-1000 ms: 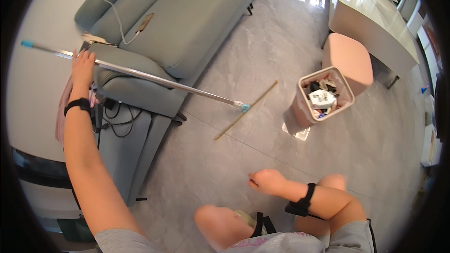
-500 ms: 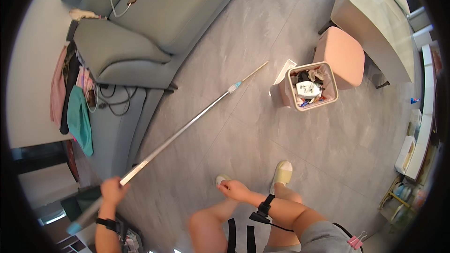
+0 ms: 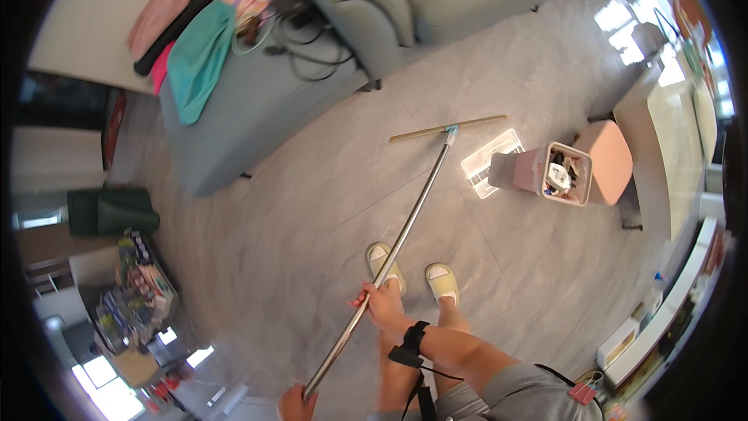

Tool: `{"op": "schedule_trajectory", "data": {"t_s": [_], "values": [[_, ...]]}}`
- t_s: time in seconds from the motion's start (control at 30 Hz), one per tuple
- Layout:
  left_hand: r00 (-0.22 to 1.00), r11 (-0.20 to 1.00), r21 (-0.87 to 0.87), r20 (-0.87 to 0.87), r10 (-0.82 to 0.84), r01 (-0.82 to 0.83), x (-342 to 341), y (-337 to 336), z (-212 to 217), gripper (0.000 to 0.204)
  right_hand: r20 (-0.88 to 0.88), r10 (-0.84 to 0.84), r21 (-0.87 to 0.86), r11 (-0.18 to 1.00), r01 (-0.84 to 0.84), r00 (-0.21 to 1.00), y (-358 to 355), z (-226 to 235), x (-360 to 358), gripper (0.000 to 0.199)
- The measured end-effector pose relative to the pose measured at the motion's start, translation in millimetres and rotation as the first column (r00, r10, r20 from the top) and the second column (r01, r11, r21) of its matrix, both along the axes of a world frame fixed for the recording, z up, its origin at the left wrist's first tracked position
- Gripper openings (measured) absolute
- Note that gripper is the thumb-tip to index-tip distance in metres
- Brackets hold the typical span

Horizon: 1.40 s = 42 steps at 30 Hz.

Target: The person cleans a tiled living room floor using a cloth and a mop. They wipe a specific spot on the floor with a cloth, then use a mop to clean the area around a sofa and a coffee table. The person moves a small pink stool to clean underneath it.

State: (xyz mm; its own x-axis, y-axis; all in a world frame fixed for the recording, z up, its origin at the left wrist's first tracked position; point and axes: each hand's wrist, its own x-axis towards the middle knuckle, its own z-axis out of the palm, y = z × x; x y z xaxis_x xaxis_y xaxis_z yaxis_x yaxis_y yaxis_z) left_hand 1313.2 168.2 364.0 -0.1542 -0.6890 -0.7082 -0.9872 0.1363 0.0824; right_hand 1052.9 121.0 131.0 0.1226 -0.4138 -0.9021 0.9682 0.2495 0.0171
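While both your hands close around the metal mop pole (image 3: pixel 405 226), right hand (image 3: pixel 382 306) mid-shaft, left hand (image 3: pixel 296 404) at its end, the mop head (image 3: pixel 448 128) rests on the grey tiled floor (image 3: pixel 312 210) near the pink bin (image 3: pixel 545 175).

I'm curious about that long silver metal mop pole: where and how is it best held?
Grip the long silver metal mop pole along its bare upper shaft, from above, two hands spaced apart as the left hand and right hand are. It slants towards the person; its flat head lies on the floor.

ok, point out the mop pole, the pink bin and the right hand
mop pole (image 3: pixel 413 214), head view, middle of the metal shaft
pink bin (image 3: pixel 523 173), head view, its outer side wall
right hand (image 3: pixel 379 302), head view, back of the hand gripping the pole
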Motion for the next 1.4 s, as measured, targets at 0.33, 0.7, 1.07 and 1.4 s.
{"op": "schedule_trajectory", "data": {"t_s": [0.33,0.7,1.07,1.4], "values": [[0.615,0.631,0.154,0.484,0.623,-0.76,163,286,43,0.043,-0.007,0.608,-0.018,0.793,-0.608,0.794,94,3,150,0.027],[0.326,0.322,0.207,-0.019,0.945,-0.924,149,412,-139,0.052,-0.398,0.635,-0.166,0.66,-0.733,0.662,61,-114,281,0.017],[0.396,0.555,0.12,-0.579,0.713,-0.823,148,89,-478,0.032,-0.656,0.504,-0.249,0.558,-0.791,0.562,-79,-296,296,0.025],[0.307,0.545,0.357,-0.542,0.782,-0.759,45,-155,-625,0.056,-0.778,0.315,-0.293,0.583,-0.758,0.543,-241,-381,200,0.02]]}}
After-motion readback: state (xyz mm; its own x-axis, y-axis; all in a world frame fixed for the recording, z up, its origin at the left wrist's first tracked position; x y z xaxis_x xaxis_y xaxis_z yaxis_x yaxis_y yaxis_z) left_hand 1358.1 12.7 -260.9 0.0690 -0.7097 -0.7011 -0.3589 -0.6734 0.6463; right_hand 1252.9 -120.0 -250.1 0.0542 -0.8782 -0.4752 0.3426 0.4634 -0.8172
